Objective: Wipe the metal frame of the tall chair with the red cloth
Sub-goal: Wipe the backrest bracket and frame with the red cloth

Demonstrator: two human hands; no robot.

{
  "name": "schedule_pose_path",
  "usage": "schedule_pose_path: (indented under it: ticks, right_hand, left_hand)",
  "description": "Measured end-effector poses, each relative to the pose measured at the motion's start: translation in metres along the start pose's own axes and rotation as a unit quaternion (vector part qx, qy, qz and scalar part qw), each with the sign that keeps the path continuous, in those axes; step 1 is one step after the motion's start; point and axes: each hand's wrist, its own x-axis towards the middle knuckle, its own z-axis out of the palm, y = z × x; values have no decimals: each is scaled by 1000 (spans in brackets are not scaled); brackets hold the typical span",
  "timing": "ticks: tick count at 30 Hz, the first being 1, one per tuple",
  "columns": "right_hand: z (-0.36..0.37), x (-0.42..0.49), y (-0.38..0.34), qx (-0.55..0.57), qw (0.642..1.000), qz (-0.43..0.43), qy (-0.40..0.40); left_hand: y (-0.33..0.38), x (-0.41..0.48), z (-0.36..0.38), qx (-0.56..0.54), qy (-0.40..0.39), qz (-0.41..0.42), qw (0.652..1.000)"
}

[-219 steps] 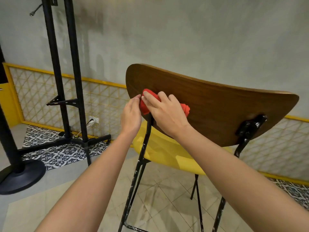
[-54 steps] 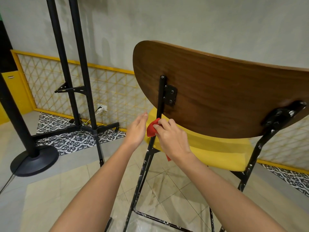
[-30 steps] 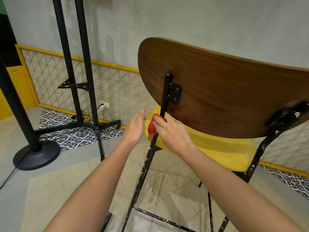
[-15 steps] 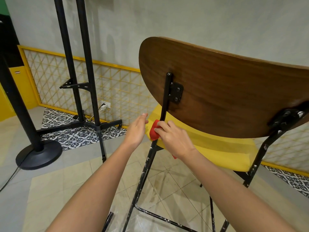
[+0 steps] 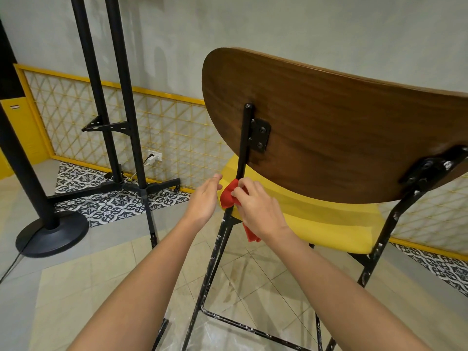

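Red cloth (image 5: 229,196) sits pinched in our right hand (image 5: 255,209) around the frame post (image 5: 243,143); our left hand (image 5: 203,201), beside it, stays unclenched. Loose grip risks dropping it.

Showing red on the cloth (image 5: 229,196), bunched against a black metal frame (image 5: 241,148) flecked with white chips lower down. Glowing dark brown with wood grain across the backrest (image 5: 342,138); bright yellow on the seat (image 5: 324,224). Running yellow lattice over pale panels along the wall screen (image 5: 164,133), under plain grey-green wall (image 5: 278,26). Lying black-and-white in ornate motifs on the floor tiles (image 5: 114,201), beige, possibly marbled, nearer. Standing black: stand (image 5: 119,97).
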Motion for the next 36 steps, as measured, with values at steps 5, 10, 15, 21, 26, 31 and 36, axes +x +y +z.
schedule_pose_path:
  ticks: [5,10,15,21,26,31,36]
  right_hand:
    - [-5,-2,-2,71,993,69,69]
    - [3,-8,-1,49,998,34,23]
    - [-1,-5,1,32,999,14,34]
    - [-2,2,3,-77,995,-42,45]
    - [3,1,-5,-108,991,-79,-6]
    - [1,8,-4,-108,993,-46,27]
    - [6,0,-8,-145,983,-104,-36]
  left_hand:
    - [-5,1,3,25,-8,4,1000]
    - [-9,0,8,41,-26,-12,999]
    - [-12,2,10,23,-36,-42,998]
    - [-11,3,7,15,-34,-58,998]
    - [-11,4,7,8,-28,-66,997]
    - [-12,4,7,17,-24,-53,998]
    - [-14,5,4,25,-27,-43,998]
